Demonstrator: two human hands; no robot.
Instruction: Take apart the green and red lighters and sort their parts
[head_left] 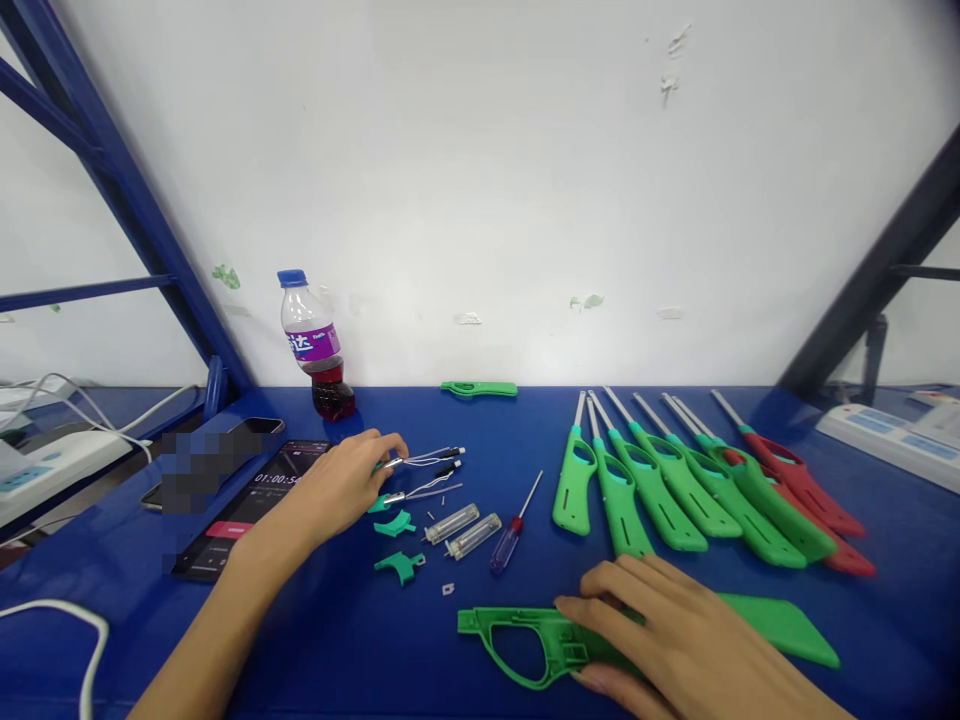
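My right hand (675, 640) lies over a green lighter shell half (525, 640) at the near edge of the blue table, fingers curled on top of it. My left hand (341, 485) reaches to the middle left and pinches a small wired igniter part (435, 458). Beside it lie green trigger pieces (397, 545), two clear tubes (465, 530), a thin metal rod and a small screwdriver (514, 530).
Several green long-nozzle lighters (660, 480) and two red ones (802, 490) lie in a row at the right. A purple drink bottle (315, 345) and a green piece (480, 388) stand by the wall. A phone (255, 500) lies left; power strips sit at both sides.
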